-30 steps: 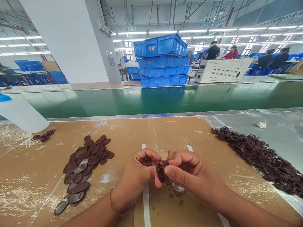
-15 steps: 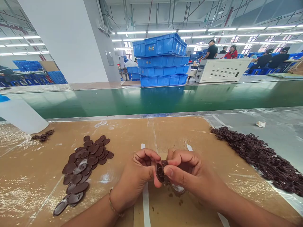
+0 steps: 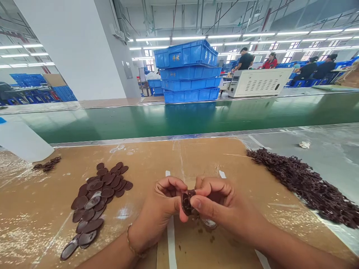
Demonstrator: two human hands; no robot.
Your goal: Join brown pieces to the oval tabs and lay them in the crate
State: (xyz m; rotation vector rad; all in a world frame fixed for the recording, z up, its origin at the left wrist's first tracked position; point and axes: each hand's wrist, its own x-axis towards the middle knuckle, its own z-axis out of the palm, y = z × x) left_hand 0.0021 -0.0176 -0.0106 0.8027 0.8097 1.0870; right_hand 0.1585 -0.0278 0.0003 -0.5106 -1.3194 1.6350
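Between thumb and fingers, my left hand (image 3: pixel 165 201) pinches a dark brown oval piece (image 3: pixel 186 204), tilted on edge. My right hand (image 3: pixel 217 201) is closed at the same piece, its thumb and forefinger pressed against its right side; whether it grips a separate small part there is hidden. Just under my right fingers lies a shiny round object (image 3: pixel 209 223), partly covered. Small brown crumbs (image 3: pixel 212 238) are scattered on the brown table covering below it. A pile of brown oval discs (image 3: pixel 108 183) lies left of my hands, a few of them glossy.
At right stretches a long heap of thin dark brown pieces (image 3: pixel 303 183). A small brown cluster (image 3: pixel 47 164) lies beside a tilted white bottle (image 3: pixel 25 140). Beyond the table runs a green belt (image 3: pixel 126 121), with stacked blue crates (image 3: pixel 190 84) behind it. Several people sit or stand far back.
The view has shifted slightly, so things sit a little further left. Both hands keep the same hold on the brown oval piece.
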